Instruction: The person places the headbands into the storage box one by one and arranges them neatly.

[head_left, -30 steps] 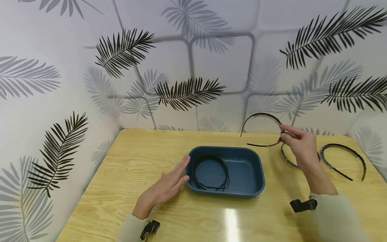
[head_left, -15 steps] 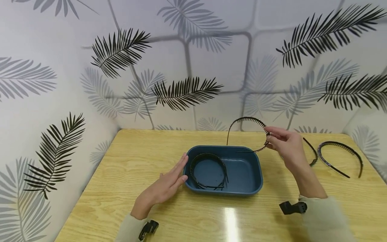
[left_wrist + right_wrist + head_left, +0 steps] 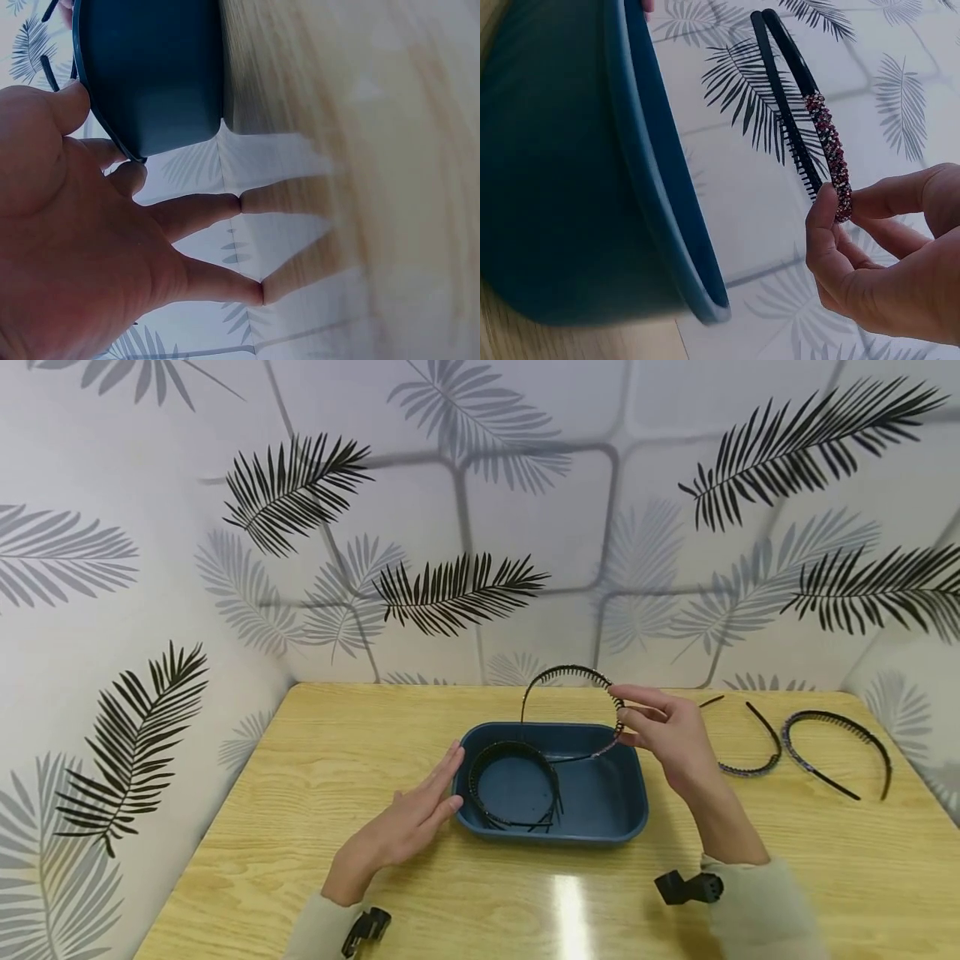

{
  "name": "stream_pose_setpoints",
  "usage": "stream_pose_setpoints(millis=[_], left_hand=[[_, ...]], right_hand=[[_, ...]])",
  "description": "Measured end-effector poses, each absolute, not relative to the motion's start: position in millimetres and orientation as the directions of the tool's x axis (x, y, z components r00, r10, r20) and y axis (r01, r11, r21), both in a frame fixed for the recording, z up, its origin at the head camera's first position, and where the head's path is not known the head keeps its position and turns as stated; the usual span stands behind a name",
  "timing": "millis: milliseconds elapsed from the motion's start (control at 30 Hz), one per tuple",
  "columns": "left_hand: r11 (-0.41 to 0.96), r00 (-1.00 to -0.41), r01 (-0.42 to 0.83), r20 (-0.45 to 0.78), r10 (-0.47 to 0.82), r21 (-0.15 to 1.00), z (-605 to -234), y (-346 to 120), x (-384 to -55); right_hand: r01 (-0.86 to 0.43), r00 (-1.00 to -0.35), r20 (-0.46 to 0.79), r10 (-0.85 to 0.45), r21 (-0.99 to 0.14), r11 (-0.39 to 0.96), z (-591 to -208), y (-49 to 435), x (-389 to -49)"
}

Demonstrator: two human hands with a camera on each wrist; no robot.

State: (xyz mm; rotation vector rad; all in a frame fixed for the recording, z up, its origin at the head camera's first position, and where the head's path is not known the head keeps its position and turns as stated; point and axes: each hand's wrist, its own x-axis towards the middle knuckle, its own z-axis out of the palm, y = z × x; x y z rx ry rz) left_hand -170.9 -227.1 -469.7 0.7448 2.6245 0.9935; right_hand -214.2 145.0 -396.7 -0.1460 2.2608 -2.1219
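My right hand (image 3: pixel 663 727) pinches a black toothed headband (image 3: pixel 570 669) by its side, holding it over the right part of a blue rectangular bin (image 3: pixel 600 822). In the right wrist view, red and silver sparkly stones cover part of this headband (image 3: pixel 827 142), and the thumb and fingers grip its decorated stretch. Several dark headbands (image 3: pixel 517 745) lie stacked in the left half of the bin. My left hand (image 3: pixel 408 818) lies against the bin's left end with its fingers straight. In the left wrist view, the thumb touches the rim and two fingertips meet the tabletop.
Two more headbands lie on the wooden table (image 3: pixel 337 735) at the right: one headband (image 3: pixel 750 772) partly behind my right hand, another headband (image 3: pixel 832 717) farther right. A leaf-patterned wall (image 3: pixel 480 527) rises behind the table's back edge.
My right hand has moved left and slightly down, carrying the headband from beside the bin to over it. The left hand stays at the bin's end.
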Motion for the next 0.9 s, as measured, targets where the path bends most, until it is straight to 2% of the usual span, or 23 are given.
stream_pose_setpoints(millis=[533,900], left_hand=[[0.640,-0.843,0.364,-0.053,0.535,0.676,-470.1,-225.4,-170.3],[0.642,-0.841,0.367,-0.055,0.538,0.674,-468.5,-226.1,-169.2]], right_hand=[[-0.082,-0.979,0.077,-0.191,-0.996,0.021,-413.7,116.8,-211.1],[-0.042,-0.974,0.039,-0.222,-0.999,0.008,-428.6,105.1,-213.9]])
